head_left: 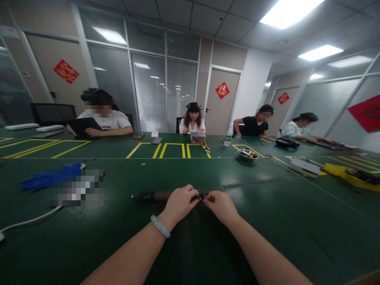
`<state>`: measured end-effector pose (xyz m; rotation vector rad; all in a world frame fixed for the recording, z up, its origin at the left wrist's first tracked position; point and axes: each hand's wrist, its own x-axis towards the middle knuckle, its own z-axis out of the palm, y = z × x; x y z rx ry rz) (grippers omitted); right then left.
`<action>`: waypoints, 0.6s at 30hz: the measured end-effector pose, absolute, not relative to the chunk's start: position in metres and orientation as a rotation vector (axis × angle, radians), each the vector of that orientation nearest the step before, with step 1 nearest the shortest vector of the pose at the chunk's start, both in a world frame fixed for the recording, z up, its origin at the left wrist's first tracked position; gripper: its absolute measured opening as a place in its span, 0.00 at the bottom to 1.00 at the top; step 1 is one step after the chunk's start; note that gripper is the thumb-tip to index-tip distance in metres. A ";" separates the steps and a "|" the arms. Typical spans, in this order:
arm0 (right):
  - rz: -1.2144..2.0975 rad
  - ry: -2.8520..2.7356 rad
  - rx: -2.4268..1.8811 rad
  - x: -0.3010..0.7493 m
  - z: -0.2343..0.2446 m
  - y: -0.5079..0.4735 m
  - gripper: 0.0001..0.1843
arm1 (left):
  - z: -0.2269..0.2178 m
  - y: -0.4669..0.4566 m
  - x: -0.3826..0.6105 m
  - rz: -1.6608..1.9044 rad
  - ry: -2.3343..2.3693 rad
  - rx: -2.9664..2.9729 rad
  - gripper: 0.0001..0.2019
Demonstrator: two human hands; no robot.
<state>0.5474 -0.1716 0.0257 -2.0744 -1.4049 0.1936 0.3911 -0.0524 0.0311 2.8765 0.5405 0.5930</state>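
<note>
A long dark cylindrical tool (158,196) lies across the green table, with a small metal tip and black ringed sections at its left end. My left hand (179,204) is closed over its right part, thumb and fingers bent together. Close beside it, my right hand (221,206) pinches at the tool's right end, where a small dark piece with a shiny spot shows between the fingertips. The fingers hide most of that end, so its exact form is unclear. A pale bangle (160,227) circles my left wrist.
A blue glove (52,177) and a white cable (32,225) are on the left. Ahead stand a metal bowl (248,155) of small items and a water bottle (228,137). A white box (304,167) and yellow item (350,177) lie right. Several people sit opposite.
</note>
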 end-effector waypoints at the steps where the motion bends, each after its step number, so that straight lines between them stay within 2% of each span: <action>1: 0.195 -1.406 -2.078 0.547 0.026 -0.172 0.07 | 0.032 -0.053 0.391 0.587 0.539 2.872 0.08; 18: 0.206 -1.395 -2.034 0.548 0.025 -0.172 0.06 | 0.030 -0.052 0.392 0.604 0.546 2.906 0.07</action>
